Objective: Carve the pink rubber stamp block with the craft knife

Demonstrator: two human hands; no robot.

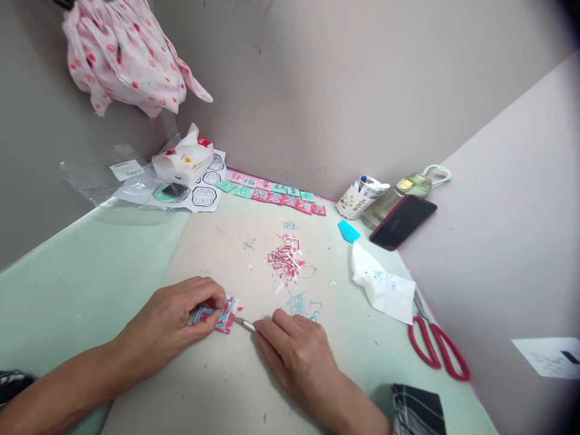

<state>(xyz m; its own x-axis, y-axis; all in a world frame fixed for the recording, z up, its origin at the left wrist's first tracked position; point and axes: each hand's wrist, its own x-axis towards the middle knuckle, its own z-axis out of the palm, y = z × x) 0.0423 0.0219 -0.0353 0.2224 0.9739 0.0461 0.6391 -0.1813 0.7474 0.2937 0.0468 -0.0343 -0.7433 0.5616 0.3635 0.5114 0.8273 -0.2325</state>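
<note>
A small pink tile (225,322) with blue lines and partly cut white patches lies on the beige mat (217,248). With thumb and fingers closed on the tile's left part, my left hand (181,308) covers some of it. My right hand (296,347) grips a slim craft knife (245,325), whose blade tip meets the tile's right side. Beyond my hands, a heap of pink and white shavings (287,260) sits on the mat. Rows of pink and green tiles with blue characters (276,196) lie along the wall.
At right are red-handled scissors (438,347), a marked tissue (383,284), a blue flat piece (348,231), a phone (403,222), a green bottle (385,202) and a white cup (359,197). A tissue pack (183,162) stands back left, below a hanging pink cloth (127,57).
</note>
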